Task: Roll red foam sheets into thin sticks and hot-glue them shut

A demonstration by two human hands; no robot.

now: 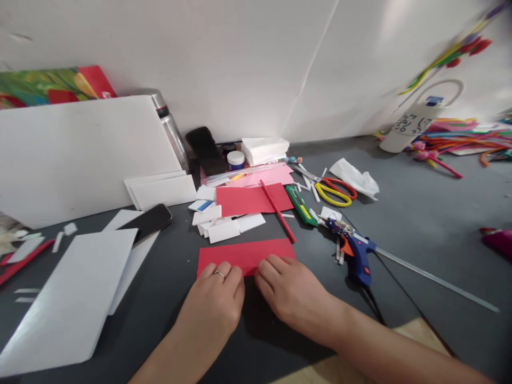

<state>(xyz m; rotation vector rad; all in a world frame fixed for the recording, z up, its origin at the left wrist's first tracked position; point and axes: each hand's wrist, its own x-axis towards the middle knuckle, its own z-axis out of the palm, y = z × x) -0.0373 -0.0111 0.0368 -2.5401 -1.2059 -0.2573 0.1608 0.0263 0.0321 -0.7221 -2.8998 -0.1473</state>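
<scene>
Both hands are down flat on a red paper strip [246, 255] lying near the front middle of the dark grey table [420, 224], long side running left to right. It looks like thin card or craft paper, so my guess is it's super light, bendy, creases easily and would slide on that smooth top if not pinned; best held by pressing along the near edge or pinching a corner, not squeezing the middle. The left hand [214, 298] sits palm down with fingers [224, 273] close together and slightly curled, tips resting on the strip's near-left edge, a ring on one finger. The right hand [294, 293] comes in from the right at an angle, forearm stretched across the table, fingers also narrow and pressed on the near edge just right of centre. Neither hand wraps around anything, they're only pressing. The two hands nearly touch in the middle. Just behind the strip there's a red pencil [278, 211] lying diagonally over another red sheet [252, 198], some white card bits [224, 226], a green cutter [302, 206], scissors [335, 192], and a blue glue gun [356, 253] off to the right. A phone [149, 221] sits on white sheets to the left.
</scene>
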